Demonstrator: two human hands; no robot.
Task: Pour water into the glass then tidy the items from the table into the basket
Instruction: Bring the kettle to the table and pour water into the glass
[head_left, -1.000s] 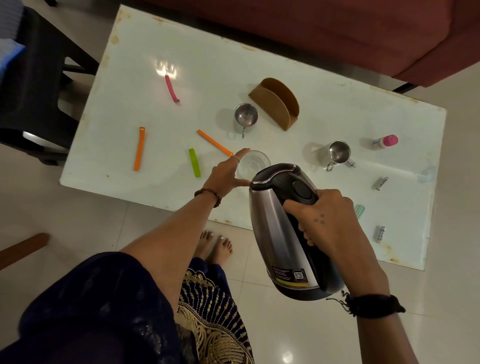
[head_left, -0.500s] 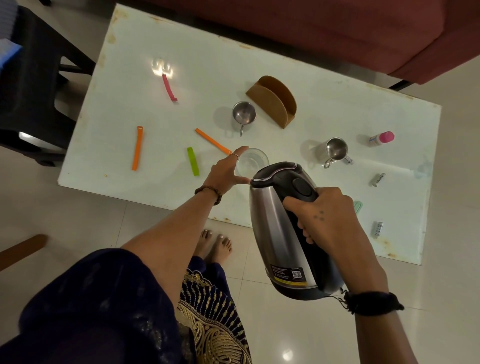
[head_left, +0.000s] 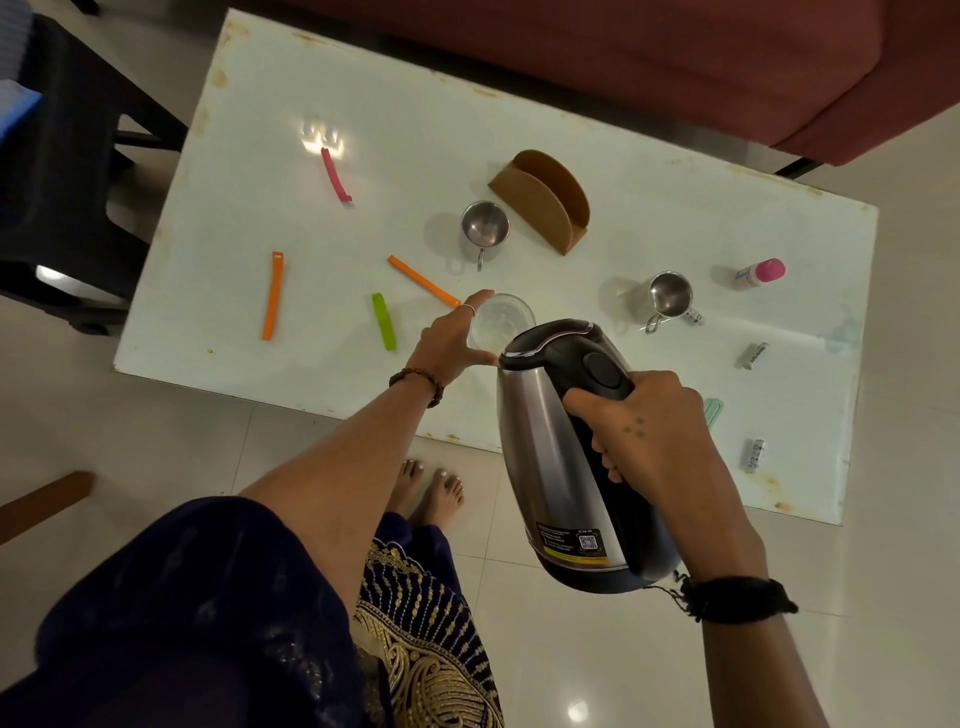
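A clear glass (head_left: 501, 322) stands on the white table (head_left: 291, 218) near its front edge. My left hand (head_left: 451, 343) wraps its left side with thumb and fingers. My right hand (head_left: 641, 431) grips the black handle of a steel electric kettle (head_left: 561, 452), which is tilted with its spout just over the glass's near rim. No basket is in view.
Scattered on the table are a pink clip (head_left: 335, 174), two orange clips (head_left: 272, 296) (head_left: 423, 280), a green clip (head_left: 383, 321), two steel cups (head_left: 484, 224) (head_left: 670, 294), a brown holder (head_left: 543, 200), a pink-capped bottle (head_left: 761, 273) and two batteries (head_left: 753, 356) (head_left: 754, 454). A red sofa (head_left: 623, 57) lies behind.
The kettle and both hands have stayed almost in place over the glass; only the view has shifted slightly.
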